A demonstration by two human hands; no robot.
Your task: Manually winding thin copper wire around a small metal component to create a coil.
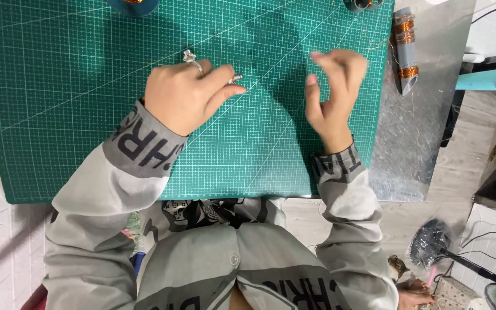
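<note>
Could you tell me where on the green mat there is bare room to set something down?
Bare: the mat left of the left hand, and the strip between both wrists. Crowded: the right edge by the right hand, near the wire-wound tube.

A tiny silver metal piece (pixel 237 77) sits at the fingertips of the left hand (pixel 182 97), pinched just above the green cutting mat (pixel 76 103). It is shiny and very small, so its shape is hard to tell. A very thin wire (pixel 271 68) seems to run from it toward the right hand (pixel 333 92).
</note>
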